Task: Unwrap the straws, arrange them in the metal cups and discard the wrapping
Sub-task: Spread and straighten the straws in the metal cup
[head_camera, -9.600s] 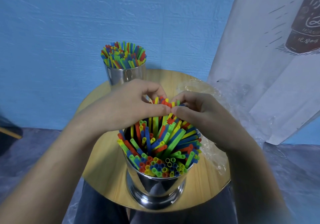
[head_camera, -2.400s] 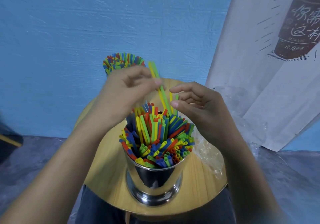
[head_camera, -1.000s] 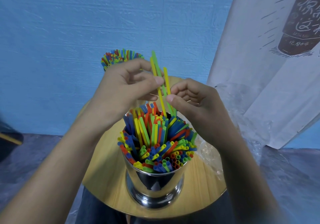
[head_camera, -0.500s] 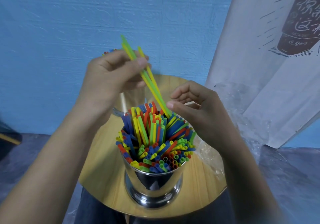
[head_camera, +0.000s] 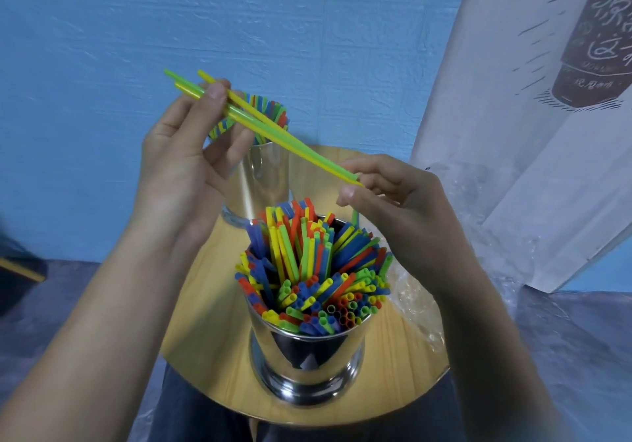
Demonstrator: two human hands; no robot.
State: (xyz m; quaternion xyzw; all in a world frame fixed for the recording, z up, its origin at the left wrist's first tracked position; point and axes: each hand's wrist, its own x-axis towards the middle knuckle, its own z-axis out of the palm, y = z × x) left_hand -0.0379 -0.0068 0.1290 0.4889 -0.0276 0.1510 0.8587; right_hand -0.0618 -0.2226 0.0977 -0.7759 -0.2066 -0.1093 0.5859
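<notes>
On the white sheet (head_camera: 506, 154) hanging at the right we see a printed drawing of a dark cup with pale brush-style characters across it. They are slanted and cut off by the edge, so we cannot read them. We find no label on either cup.

The left hand (head_camera: 184, 168) pinches a small bundle of held straws (head_camera: 273, 130), thin yellow and green plastic tubes, between thumb and fingertips. The bundle slopes down to the right above the cups. The right hand (head_camera: 400, 209) has its fingers curled, and the forefinger meets the bundle's lower tips while the thumb sits below them. We cannot tell whether it grips them.

The near cup (head_camera: 307, 349) is polished metal, flared at the rim with a ringed foot, and stands on the round table (head_camera: 212, 322) of pale grained wood. It is packed with packed straws (head_camera: 307, 270) in red, blue, yellow and green, leaning at different angles. The far cup (head_camera: 263, 181), equally shiny, stands behind it, partly hidden by the left hand, with its own far straws (head_camera: 270, 110) fanned out. Crinkled clear wrapping (head_camera: 417, 305) lies on the table's right edge, just beside the near cup. Behind is a rough blue wall (head_camera: 307, 31).
</notes>
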